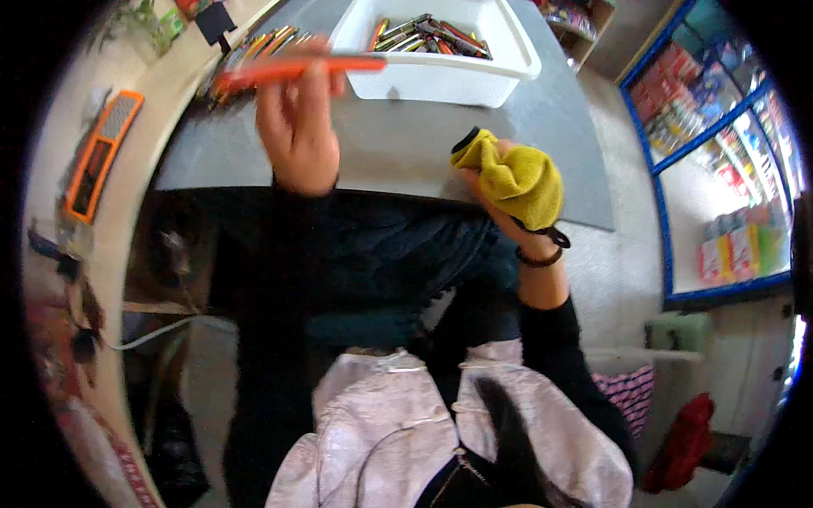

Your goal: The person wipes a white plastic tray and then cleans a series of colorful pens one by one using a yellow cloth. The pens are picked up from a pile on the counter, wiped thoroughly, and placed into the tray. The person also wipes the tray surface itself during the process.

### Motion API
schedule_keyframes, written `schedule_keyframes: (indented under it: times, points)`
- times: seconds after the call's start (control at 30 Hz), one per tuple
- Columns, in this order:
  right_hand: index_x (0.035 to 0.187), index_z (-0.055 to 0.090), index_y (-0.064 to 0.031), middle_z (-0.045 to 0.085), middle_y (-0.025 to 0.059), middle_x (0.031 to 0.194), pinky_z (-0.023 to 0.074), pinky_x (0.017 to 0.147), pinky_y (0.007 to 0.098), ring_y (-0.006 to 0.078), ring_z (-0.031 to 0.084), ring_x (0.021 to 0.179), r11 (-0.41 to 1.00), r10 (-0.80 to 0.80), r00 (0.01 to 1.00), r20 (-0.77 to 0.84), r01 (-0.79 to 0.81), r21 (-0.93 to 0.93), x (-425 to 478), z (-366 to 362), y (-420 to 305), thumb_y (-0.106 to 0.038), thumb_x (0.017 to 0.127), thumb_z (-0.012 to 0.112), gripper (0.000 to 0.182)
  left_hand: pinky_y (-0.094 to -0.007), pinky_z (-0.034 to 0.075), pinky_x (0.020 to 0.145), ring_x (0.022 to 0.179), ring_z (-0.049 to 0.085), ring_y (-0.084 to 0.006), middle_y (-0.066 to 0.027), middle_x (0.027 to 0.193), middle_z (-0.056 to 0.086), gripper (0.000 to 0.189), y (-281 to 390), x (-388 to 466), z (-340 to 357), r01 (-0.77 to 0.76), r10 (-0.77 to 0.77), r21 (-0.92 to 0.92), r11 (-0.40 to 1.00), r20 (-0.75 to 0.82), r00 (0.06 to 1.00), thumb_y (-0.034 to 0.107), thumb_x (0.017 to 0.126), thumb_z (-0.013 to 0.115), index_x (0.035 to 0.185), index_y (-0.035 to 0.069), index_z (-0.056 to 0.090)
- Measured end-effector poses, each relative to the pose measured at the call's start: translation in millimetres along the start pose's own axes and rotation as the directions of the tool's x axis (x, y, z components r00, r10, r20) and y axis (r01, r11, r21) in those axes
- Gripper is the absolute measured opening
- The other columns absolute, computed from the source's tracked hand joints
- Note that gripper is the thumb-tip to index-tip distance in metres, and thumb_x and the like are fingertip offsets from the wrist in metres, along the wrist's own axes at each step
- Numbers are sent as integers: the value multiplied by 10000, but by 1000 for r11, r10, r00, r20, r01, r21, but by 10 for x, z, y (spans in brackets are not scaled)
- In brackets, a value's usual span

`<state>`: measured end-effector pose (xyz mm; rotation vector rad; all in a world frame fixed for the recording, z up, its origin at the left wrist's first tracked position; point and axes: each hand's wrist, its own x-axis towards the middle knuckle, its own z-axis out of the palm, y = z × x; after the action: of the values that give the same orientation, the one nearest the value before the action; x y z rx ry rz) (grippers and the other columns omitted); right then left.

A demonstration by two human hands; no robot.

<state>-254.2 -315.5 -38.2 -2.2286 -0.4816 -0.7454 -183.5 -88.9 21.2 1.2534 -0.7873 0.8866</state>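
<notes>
My left hand point(298, 133) is raised over the grey table point(394, 140), its fingers closed around a long orange pen-like stick point(362, 64), which is blurred. My right hand point(473, 180) grips a bunched yellow cloth point(524, 178) with dark edging near the table's front edge, and the cloth covers most of the fingers. Beyond both hands stands a white plastic bin point(438, 86) with several pens point(432, 38) lying in it, some dark and some red or orange. A loose pile of similar pens point(273, 41) lies at the table's far left, partly hidden behind my left hand.
An orange-framed box point(105, 155) lies on the pale ledge point(152, 120) along the left. To the right is a blue-framed glass cabinet point(664, 209) with packaged goods inside. A white cable point(159, 333) hangs at the lower left, and a red cloth-like item point(683, 444) is at the lower right.
</notes>
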Motion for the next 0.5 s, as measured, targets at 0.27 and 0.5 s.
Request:
schedule_keyframes:
  times: [0.27,0.5]
  points:
    - [876,525,-102,532,58,831,418,654,333,254,524,748,988,-32,997,74,20,154,46,-56,-65,-207,725,714,263,-388,435,846,986,539,-284,-105,1073,575,299,-1034,780,182,-466,66,738,488,502,863,224,828,545,1105,112,553]
    - [823,528,-90,527,56,778,417,615,305,238,516,702,950,13,986,166,-64,306,100,-112,-98,-178,705,718,241,-355,471,718,820,589,-252,-90,946,587,184,-1403,778,-744,-202,208,830,519,106,972,187,851,539,997,75,551]
